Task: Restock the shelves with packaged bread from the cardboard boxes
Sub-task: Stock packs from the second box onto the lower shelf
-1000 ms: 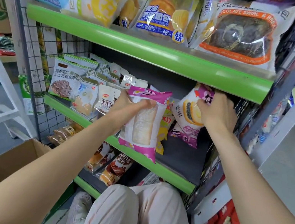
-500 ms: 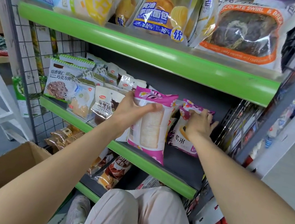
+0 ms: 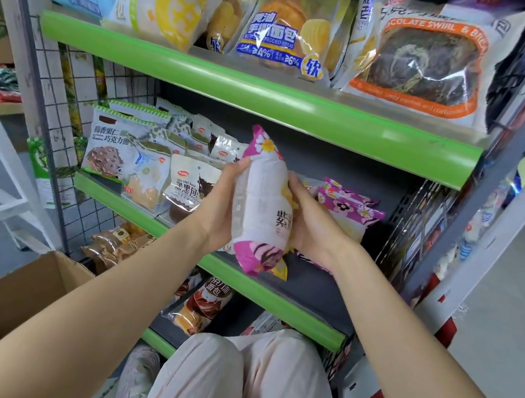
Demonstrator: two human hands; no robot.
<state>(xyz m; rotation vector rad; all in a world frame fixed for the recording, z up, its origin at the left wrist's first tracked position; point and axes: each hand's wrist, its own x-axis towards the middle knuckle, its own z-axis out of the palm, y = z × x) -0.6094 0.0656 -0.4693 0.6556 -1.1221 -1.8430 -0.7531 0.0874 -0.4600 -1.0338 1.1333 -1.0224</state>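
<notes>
A pink-and-white flowered bread packet (image 3: pixel 263 199) is held upright in front of the middle shelf (image 3: pixel 272 299). My left hand (image 3: pixel 218 205) grips its left side and my right hand (image 3: pixel 311 221) grips its right side. Behind my right hand, a second pink flowered packet (image 3: pixel 350 206) stands on the same shelf against the back. An open cardboard box (image 3: pixel 2 311) sits on the floor at the lower left; its inside is out of view.
Several other bread packets (image 3: pixel 154 173) fill the left of the middle shelf. The top shelf (image 3: pixel 270 99) holds large bread bags, among them a chocolate swirl loaf (image 3: pixel 422 65). More packets (image 3: pixel 202 303) lie on the bottom shelf. My knees (image 3: pixel 242 376) are below. A wire grid side panel (image 3: pixel 72 104) stands left.
My right hand left the second pink packet standing at the back of the shelf and came to the packet in my left hand. That packet has turned edge-on; both hands hold it.
</notes>
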